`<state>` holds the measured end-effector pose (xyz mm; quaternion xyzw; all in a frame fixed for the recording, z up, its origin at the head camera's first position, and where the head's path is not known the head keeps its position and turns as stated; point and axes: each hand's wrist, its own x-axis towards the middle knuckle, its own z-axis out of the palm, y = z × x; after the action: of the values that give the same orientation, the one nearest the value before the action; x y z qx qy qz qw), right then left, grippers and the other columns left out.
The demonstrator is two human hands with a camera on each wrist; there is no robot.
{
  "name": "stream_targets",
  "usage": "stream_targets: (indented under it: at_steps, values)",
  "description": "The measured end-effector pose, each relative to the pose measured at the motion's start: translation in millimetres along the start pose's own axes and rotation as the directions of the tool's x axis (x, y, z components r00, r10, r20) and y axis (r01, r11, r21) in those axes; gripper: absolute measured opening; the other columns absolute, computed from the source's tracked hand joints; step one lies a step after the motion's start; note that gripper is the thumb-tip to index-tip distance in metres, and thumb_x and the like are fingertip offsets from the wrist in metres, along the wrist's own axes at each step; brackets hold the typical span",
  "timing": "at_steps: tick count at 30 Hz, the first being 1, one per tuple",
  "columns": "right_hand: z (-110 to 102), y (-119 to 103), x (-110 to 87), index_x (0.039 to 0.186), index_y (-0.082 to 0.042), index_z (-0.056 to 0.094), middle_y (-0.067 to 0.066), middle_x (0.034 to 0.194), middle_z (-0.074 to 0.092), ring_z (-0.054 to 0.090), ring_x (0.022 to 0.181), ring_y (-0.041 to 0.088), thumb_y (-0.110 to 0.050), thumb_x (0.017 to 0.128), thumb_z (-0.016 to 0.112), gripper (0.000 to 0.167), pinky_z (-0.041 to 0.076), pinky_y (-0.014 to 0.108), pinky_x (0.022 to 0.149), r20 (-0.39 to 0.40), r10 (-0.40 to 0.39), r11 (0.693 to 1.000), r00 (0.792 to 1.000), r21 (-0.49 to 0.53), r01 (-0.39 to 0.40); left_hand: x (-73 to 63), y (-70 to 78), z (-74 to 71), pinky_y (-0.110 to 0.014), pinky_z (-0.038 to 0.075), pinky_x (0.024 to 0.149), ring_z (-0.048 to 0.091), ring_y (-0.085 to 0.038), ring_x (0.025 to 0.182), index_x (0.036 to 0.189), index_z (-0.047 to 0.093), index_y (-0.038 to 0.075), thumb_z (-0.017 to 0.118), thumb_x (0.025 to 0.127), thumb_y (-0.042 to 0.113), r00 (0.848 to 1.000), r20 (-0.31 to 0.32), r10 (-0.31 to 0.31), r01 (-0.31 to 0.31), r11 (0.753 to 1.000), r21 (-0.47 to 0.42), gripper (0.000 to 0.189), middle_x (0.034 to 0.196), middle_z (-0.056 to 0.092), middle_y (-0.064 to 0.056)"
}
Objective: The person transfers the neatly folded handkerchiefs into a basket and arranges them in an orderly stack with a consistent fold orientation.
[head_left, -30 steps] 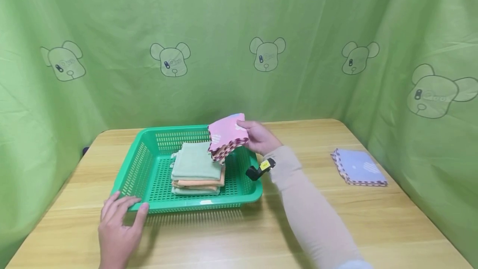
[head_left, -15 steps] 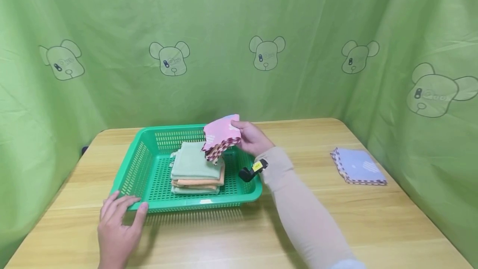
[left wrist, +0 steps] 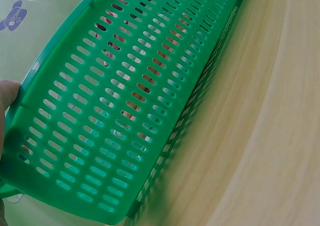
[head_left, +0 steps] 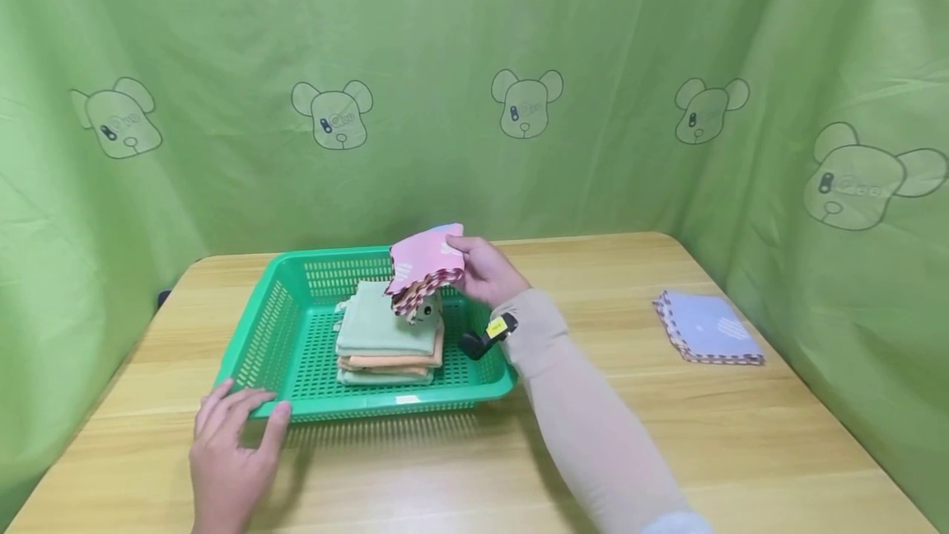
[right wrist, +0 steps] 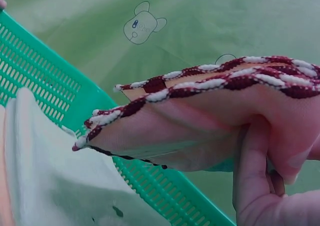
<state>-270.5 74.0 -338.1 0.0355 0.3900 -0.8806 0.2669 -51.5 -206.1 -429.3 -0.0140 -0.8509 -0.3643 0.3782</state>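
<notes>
My right hand (head_left: 485,270) pinches a folded pink towel (head_left: 423,258), thumb on top and fingers beneath. The towel has a burgundy-and-white stitched edge, and its folded layers (right wrist: 175,126) hang apart a little in the right wrist view. It is held over the back right of a folded stack of pale green and orange towels (head_left: 381,328) inside a green plastic basket (head_left: 348,410). A small printed face on the top green towel shows just below it. At the basket's near left corner, my left hand (head_left: 233,460) grips the rim, fingers over it and thumb at the front.
A folded blue towel (head_left: 708,328) with a checked edge lies at the right of the wooden table (head_left: 593,402). Green curtains (head_left: 430,15) with bear-head prints enclose the back and sides. A black wrist camera (head_left: 485,338) overhangs the basket's right end.
My right hand has carried the pink towel leftward, further over the stack, uncovering the printed face. My left hand keeps its hold on the basket, and the view has shifted slightly.
</notes>
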Motion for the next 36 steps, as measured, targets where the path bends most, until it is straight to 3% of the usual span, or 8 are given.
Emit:
stream_targets:
  at_steps: [14, 19, 27, 34, 36]
  values:
    - [18, 9, 5.5, 0.139, 0.005, 0.035, 0.017, 0.104, 0.060, 0.070, 0.081, 0.022, -0.010, 0.100, 0.047, 0.044, 0.056, 0.024, 0.074, -0.027, 0.015, 0.999, 1.000, 0.047, -0.013, -0.1, -0.2, 0.0, -0.055, 0.017, 0.114, 0.044, -0.043, 0.124, 0.094, 0.071, 0.000, 0.074, 0.078, 0.014, 1.000, -0.009, 0.004, -0.004, 1.000, -0.006, 0.022, 0.103, 0.068, -0.021]
    - [17, 15, 9.0, 0.129, 0.004, 0.042, 0.016, 0.100, 0.063, 0.070, 0.079, 0.021, -0.010, 0.099, 0.047, 0.032, 0.056, 0.023, 0.072, -0.034, 0.033, 0.997, 0.999, 0.076, -0.030, 0.2, -0.4, 0.1, -0.055, 0.018, 0.114, 0.044, -0.043, 0.124, 0.094, 0.071, 0.000, 0.075, 0.078, 0.014, 1.000, -0.008, 0.010, -0.010, 1.000, -0.006, 0.022, 0.102, 0.068, -0.021]
    - [15, 26, 14.9, 0.117, 0.002, 0.046, 0.015, 0.104, 0.060, 0.067, 0.083, 0.020, -0.010, 0.099, 0.046, 0.021, 0.056, 0.023, 0.075, -0.050, 0.027, 1.000, 0.998, 0.012, -0.026, -0.8, -0.9, -0.1, -0.055, 0.017, 0.115, 0.044, -0.043, 0.125, 0.094, 0.071, 0.001, 0.075, 0.078, 0.015, 1.000, -0.005, -0.001, 0.001, 1.000, 0.000, 0.022, 0.103, 0.068, -0.021]
    - [14, 33, 16.6, 0.139, 0.009, 0.035, 0.013, 0.104, 0.059, 0.066, 0.085, 0.018, -0.004, 0.101, 0.039, 0.041, 0.054, 0.025, 0.083, -0.003, -0.036, 0.996, 0.999, -0.077, 0.036, -0.6, 0.1, -0.7, -0.053, 0.018, 0.115, 0.044, -0.043, 0.125, 0.095, 0.071, 0.001, 0.075, 0.078, 0.015, 1.000, 0.004, -0.003, 0.003, 1.000, 0.002, 0.022, 0.103, 0.068, -0.020]
    - [15, 35, 17.2, 0.139, 0.010, 0.035, 0.012, 0.100, 0.059, 0.066, 0.082, 0.016, -0.002, 0.100, 0.039, 0.041, 0.055, 0.024, 0.081, -0.001, -0.060, 0.990, 0.998, -0.127, 0.059, -0.2, 0.3, -0.8, -0.054, 0.018, 0.115, 0.044, -0.043, 0.125, 0.095, 0.071, 0.001, 0.074, 0.078, 0.015, 1.000, 0.003, 0.001, -0.001, 1.000, 0.001, 0.022, 0.102, 0.068, -0.020]
